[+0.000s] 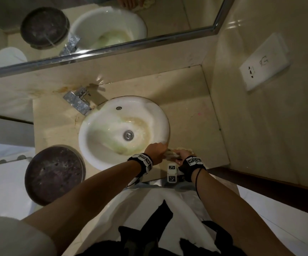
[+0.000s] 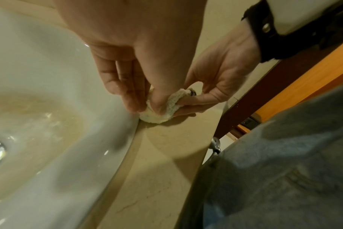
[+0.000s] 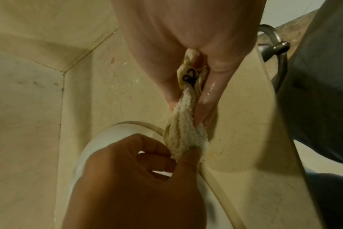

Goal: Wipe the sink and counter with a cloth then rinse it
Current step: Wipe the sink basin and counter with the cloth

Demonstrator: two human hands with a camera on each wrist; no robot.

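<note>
A small cream terry cloth (image 1: 170,154) is bunched between both hands, just over the beige counter (image 1: 195,111) at the front right rim of the white sink (image 1: 101,115). My left hand (image 1: 157,150) pinches one end of the cloth (image 2: 161,111) between thumb and fingers beside the sink's rim (image 2: 116,139). My right hand (image 1: 182,156) pinches the other end, where a printed label shows (image 3: 190,75). In the right wrist view the cloth (image 3: 186,131) runs stretched from the right hand (image 3: 188,105) down to the left hand (image 3: 178,153). The basin is stained yellow-green around the drain (image 1: 128,135).
A chrome faucet (image 1: 77,101) stands at the sink's back left. A dark round lid (image 1: 54,174) sits left of the sink. A mirror (image 1: 112,24) hangs behind, and a wall with a socket (image 1: 264,65) closes the right side. A metal ring (image 2: 215,147) hangs below the counter's front edge.
</note>
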